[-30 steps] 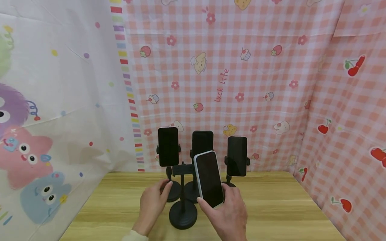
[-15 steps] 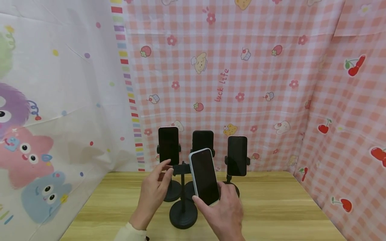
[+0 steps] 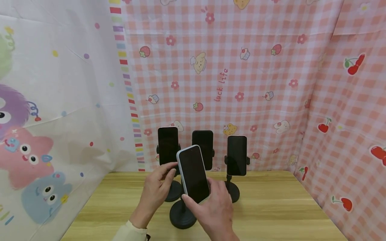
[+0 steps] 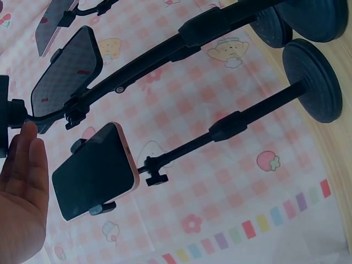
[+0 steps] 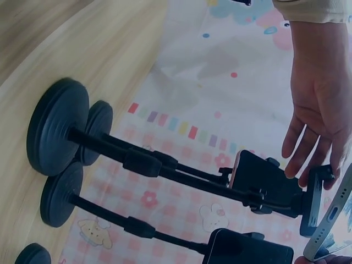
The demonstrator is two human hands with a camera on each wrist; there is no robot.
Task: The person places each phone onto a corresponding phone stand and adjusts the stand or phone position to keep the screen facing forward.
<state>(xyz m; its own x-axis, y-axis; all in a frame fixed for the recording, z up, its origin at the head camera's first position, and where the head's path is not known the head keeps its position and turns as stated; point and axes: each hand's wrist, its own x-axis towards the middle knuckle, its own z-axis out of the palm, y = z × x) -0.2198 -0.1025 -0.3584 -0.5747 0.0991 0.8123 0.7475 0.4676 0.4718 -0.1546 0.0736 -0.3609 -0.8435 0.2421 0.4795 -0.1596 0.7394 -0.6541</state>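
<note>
My right hand (image 3: 215, 207) grips the lower part of a smartphone (image 3: 194, 174) in a pale blue case, its dark screen facing me. The phone tilts slightly left and overlaps the clamp of the front black phone stand (image 3: 182, 216). My left hand (image 3: 154, 187) is at the left end of that clamp, index finger and thumb on either side of it. In the right wrist view, the clamp (image 5: 312, 203) lies close beside the phone's edge (image 5: 333, 214), with the left fingertips at its end. The left wrist view shows those fingers (image 4: 19, 159) reaching behind the holder.
Behind stand three more phone stands, bearing a left phone (image 3: 168, 144), a middle phone (image 3: 206, 144) and a right phone (image 3: 236, 155), all with dark screens. They share a wooden table (image 3: 271, 207). Patterned cloths, including a pink checked cloth (image 3: 256, 73), hang at the back and sides.
My right hand has carried the smartphone left, from beside the front stand to over its clamp. My left hand has risen from near the left stand's base to the clamp's left end.
</note>
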